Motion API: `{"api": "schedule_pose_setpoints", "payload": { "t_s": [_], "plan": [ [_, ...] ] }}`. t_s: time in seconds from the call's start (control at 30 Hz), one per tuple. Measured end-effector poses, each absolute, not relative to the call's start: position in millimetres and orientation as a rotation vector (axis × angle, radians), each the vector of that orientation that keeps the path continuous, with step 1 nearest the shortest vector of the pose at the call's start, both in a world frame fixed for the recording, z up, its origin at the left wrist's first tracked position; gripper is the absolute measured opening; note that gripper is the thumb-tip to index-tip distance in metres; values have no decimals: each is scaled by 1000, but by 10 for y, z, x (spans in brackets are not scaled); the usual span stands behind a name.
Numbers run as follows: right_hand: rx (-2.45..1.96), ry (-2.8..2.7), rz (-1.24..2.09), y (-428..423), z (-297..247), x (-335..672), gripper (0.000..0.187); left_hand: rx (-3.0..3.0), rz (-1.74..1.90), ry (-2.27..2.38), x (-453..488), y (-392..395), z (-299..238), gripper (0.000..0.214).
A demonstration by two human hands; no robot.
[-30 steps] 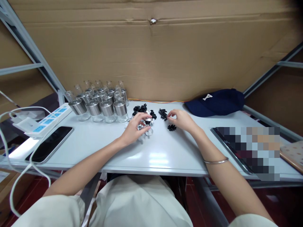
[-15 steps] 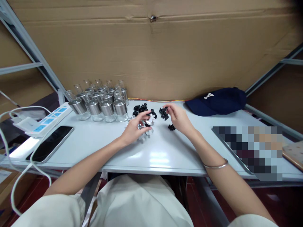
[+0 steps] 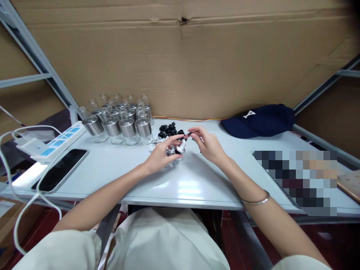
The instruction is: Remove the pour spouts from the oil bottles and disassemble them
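Observation:
Between the thumb and fingers of my left hand [image 3: 159,154] is a shiny silver, rounded cap-like piece [image 3: 180,146] with something dark at its underside. My right hand [image 3: 210,147] pinches a small black part [image 3: 189,134] close beside the silver piece; its exact shape is too small to make out. A pile of black plastic pieces [image 3: 168,129] lies just beyond my left hand. More silver or clear pieces [image 3: 160,140] lie under and beside that hand, partly hidden by it. My right hand mostly covers the other small black parts on the table.
Several glass bottles with steel sleeves [image 3: 128,128] stand at the back left. A power strip [image 3: 63,140] with white cables and a phone [image 3: 61,170] lie at the left. A navy cap [image 3: 260,122] sits at the back right, near a pixelated flat object [image 3: 298,180].
My right hand has lifted a small black part from its pile and moved left, up to the silver piece. My left hand has stayed nearly in place, still holding that piece.

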State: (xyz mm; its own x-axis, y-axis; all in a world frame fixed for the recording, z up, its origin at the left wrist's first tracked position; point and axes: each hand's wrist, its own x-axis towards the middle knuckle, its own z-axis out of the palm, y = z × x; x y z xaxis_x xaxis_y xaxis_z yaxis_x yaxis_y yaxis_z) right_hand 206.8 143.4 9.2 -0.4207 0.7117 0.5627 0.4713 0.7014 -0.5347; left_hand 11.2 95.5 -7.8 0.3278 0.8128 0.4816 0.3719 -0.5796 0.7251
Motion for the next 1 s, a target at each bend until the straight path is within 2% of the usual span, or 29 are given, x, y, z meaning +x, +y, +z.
{"api": "schedule_pose_setpoints", "payload": {
  "t_s": [0.2, 0.83, 1.0],
  "plan": [
    [-883, -2129, 328, 1363, 87, 2014, 9, 2107, 1164, 988, 114, 962, -90, 59],
    [-800, -2007, 238, 1312, 114, 2009, 17, 2129, 1112, 989, 95, 984, -140, 71],
    [-754, -1998, 253, 1310, 110, 2018, 14, 2130, 1112, 975, 90, 989, -150, 73]
  ]
}}
